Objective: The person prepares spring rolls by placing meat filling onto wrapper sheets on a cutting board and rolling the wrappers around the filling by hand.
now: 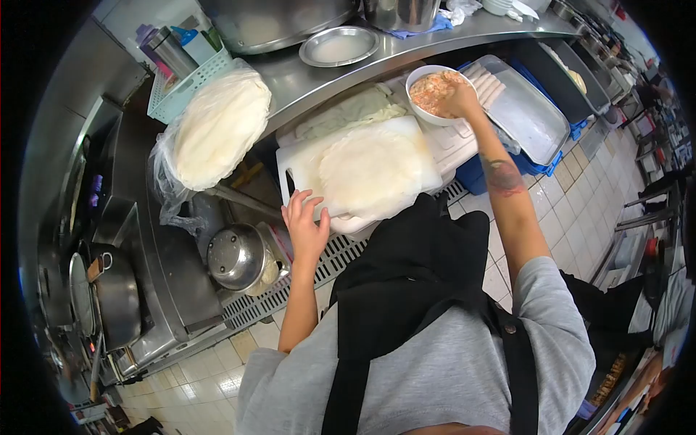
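Wrapper lies beside my left hand, fingers spread; my right hand is in filling, grip indeterminable. Rim pressure could tip the bowl.

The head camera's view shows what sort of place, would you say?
Most likely a commercial kitchen, judging by the long stainless-steel counter, the large round metal pot on it and the white round bowl of orange-flecked food mixture.
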`<state>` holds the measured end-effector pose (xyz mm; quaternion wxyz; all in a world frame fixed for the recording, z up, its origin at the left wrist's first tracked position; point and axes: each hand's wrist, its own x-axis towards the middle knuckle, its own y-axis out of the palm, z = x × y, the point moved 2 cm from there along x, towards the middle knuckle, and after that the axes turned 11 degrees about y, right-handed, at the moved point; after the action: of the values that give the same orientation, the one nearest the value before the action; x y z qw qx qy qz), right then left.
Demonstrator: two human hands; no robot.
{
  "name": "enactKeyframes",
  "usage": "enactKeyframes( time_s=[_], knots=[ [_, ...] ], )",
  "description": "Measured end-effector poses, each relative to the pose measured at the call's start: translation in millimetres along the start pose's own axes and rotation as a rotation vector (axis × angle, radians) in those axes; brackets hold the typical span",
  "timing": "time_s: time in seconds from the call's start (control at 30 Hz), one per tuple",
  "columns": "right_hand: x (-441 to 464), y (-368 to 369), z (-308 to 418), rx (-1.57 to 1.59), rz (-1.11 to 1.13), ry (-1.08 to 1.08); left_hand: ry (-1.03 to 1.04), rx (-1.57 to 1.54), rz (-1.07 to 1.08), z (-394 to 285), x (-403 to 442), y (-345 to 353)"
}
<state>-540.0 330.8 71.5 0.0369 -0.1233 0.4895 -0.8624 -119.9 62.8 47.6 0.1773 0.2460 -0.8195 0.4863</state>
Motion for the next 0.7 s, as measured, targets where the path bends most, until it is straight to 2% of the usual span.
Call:
enactKeyframes(
  time_s=[0.13, 0.23, 0.27, 0.33, 0.4, 0.5, 0.6, 0.63, 0.7],
  knots=[
    [-18, -39, 17, 0.667, 0.341, 0.135, 0.021, 0.021, -0.02, 9, -4, 1],
    [-76, -72, 86, 0.515, 0.717, 0.013, 0.049, -0.003, -0.015, 7, 3, 5],
    [-86, -54, 93, 0.522, 0.863, -0.054, 0.068, -0.015, -0.019, 3, 8, 8],
    [-115, -22, 120, 0.302, 0.995, -0.249, 0.102, -0.045, -0.025, -5, 19, 12],
    [-144, 5, 143, 0.12, 0.967, -0.537, 0.137, -0.09, -0.034, -15, 33, 18],
    [-157, 39, 144, 0.073, 0.864, -0.575, 0.095, -0.316, -0.023, -27, 53, 31],
    [-160, 38, 135, 0.19, 0.808, -0.55, 0.135, -0.426, -0.011, -33, 66, 49],
    [-163, 37, 131, 0.221, 0.792, -0.534, 0.092, -0.441, 0.041, -31, 67, 53],
    [-178, 36, 126, 0.281, 0.611, -0.578, 0.009, -0.476, 0.142, -28, 69, 65]
  ],
)
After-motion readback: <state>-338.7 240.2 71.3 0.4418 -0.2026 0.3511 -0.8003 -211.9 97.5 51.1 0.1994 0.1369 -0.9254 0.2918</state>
